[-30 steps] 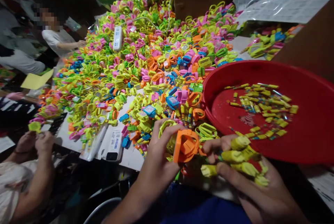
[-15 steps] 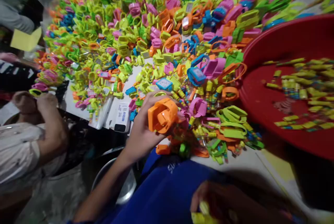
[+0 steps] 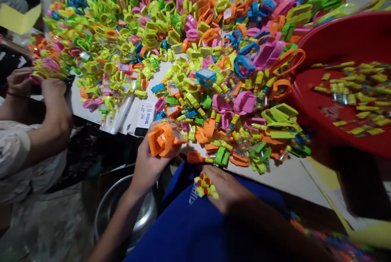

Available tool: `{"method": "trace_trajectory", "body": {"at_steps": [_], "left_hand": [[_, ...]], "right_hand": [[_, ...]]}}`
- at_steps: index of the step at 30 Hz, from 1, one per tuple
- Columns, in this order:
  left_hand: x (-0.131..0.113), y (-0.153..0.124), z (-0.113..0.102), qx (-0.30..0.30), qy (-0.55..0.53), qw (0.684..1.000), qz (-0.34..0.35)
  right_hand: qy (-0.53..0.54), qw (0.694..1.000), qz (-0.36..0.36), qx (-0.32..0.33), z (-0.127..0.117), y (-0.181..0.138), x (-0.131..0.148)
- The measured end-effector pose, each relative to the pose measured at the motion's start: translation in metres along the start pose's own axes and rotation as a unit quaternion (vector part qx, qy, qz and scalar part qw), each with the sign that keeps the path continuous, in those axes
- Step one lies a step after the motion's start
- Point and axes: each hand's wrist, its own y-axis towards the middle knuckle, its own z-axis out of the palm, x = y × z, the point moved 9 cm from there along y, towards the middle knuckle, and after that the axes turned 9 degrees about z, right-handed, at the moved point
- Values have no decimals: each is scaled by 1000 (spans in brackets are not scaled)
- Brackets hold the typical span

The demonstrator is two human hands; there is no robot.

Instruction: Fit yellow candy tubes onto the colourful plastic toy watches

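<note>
My left hand (image 3: 149, 160) is closed around an orange plastic toy watch (image 3: 161, 139), held just off the near table edge. My right hand (image 3: 227, 188) rests low on my blue-clad lap, its fingers curled over a small bunch of yellow candy tubes (image 3: 205, 185). A huge heap of plastic toy watches (image 3: 183, 42) in yellow, pink, green, orange and blue covers the table beyond both hands. At the right stands a red basin (image 3: 332, 38) with several loose yellow candy tubes (image 3: 357, 91) in it.
Another person's two hands (image 3: 45, 87) work at the table's left edge, beside a light sleeve (image 3: 12, 152). A metal bowl (image 3: 134, 217) sits on the floor below my left arm. White boxes with labels (image 3: 134, 117) lie at the table's near edge.
My view tilted down. My left hand drew the orange watch down toward the table edge. My right hand dropped from beside the basin to my lap, still holding yellow tubes.
</note>
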Motion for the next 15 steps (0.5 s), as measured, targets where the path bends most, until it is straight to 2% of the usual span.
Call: {"method": "trace_trajectory", "body": {"at_steps": [6, 15], "left_hand": [[22, -18, -6, 1, 3, 1000, -22], [36, -13, 20, 42, 4, 999, -29]], "right_hand": [[-7, 998, 20, -58, -8, 5, -15], [52, 988, 8, -144, -25, 11, -15]]}}
